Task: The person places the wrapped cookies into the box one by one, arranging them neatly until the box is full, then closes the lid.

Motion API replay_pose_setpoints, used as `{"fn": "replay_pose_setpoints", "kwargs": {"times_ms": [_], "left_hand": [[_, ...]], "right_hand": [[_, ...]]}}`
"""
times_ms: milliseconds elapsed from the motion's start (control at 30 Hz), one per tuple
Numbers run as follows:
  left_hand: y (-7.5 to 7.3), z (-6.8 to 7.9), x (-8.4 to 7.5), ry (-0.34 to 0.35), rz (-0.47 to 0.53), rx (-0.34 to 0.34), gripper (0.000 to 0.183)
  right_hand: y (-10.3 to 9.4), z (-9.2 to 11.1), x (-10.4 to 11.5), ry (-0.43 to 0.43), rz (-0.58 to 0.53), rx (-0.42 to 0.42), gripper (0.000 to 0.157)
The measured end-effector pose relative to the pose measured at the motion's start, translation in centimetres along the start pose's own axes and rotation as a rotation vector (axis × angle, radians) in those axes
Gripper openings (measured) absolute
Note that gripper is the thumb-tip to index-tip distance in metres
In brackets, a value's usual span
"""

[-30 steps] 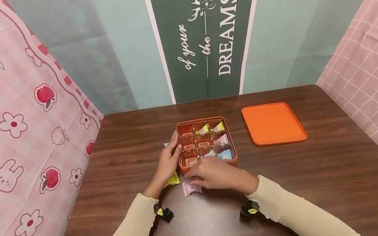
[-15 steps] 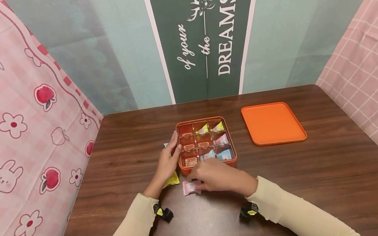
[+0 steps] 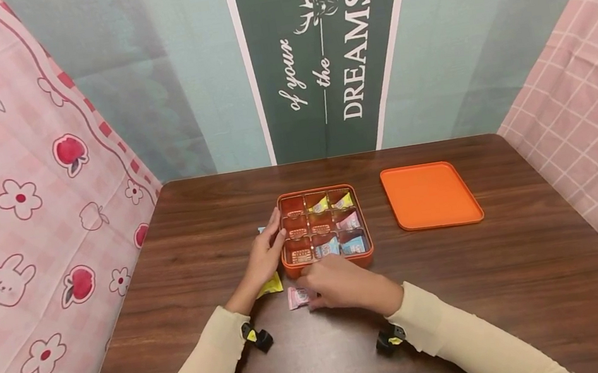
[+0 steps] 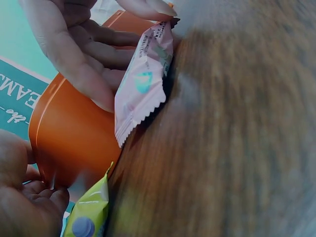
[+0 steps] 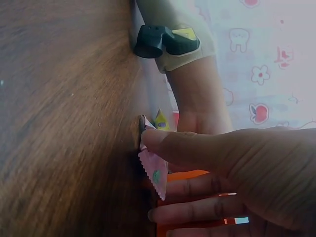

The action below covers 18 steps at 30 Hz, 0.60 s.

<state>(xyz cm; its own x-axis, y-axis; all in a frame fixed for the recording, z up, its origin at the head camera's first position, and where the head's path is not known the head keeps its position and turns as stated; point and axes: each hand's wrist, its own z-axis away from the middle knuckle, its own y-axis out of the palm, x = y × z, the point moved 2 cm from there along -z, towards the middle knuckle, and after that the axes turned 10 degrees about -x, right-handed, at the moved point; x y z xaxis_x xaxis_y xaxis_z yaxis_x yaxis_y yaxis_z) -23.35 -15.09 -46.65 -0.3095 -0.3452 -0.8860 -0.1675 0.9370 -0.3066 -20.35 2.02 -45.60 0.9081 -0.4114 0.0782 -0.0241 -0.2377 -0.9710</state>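
Observation:
An orange square box with a clear compartment insert stands on the table. My left hand rests against its left side, fingers extended along the wall and rim. In front of the box, my right hand pinches a pink wrapped candy lying low at the tabletop. The left wrist view shows the thumb on one end of this candy and a finger along its side. Inside the box are yellow candies, a pink candy and blue candies; the other compartments hold nothing.
A yellow packet lies beside my left wrist, by the box's corner. Partly hidden behind the left hand is a light blue packet. The flat orange lid lies to the right of the box. Patterned cloths hang around the table.
My right thumb has shifted to the right end of the pink candy, with the fingers closing in on it. The left hand and the box stay put.

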Motion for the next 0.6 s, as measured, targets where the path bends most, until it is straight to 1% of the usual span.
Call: {"fn": "replay_pose_setpoints", "kwargs": {"times_ms": [200, 400, 500, 600], "left_hand": [[-0.14, 0.04, -0.18, -0.011, 0.007, -0.006, 0.047], [-0.17, 0.05, -0.22, -0.014, 0.009, 0.006, 0.047], [-0.19, 0.03, -0.22, -0.016, 0.013, 0.011, 0.047], [-0.23, 0.01, -0.24, -0.015, 0.016, 0.013, 0.047]], "right_hand": [[0.14, -0.15, 0.10, -0.001, -0.005, 0.015, 0.034], [0.63, -0.11, 0.18, 0.007, 0.035, 0.043, 0.037], [0.65, -0.11, 0.23, 0.003, 0.053, 0.039, 0.035], [0.57, -0.10, 0.23, -0.002, 0.031, 0.035, 0.031]]}}
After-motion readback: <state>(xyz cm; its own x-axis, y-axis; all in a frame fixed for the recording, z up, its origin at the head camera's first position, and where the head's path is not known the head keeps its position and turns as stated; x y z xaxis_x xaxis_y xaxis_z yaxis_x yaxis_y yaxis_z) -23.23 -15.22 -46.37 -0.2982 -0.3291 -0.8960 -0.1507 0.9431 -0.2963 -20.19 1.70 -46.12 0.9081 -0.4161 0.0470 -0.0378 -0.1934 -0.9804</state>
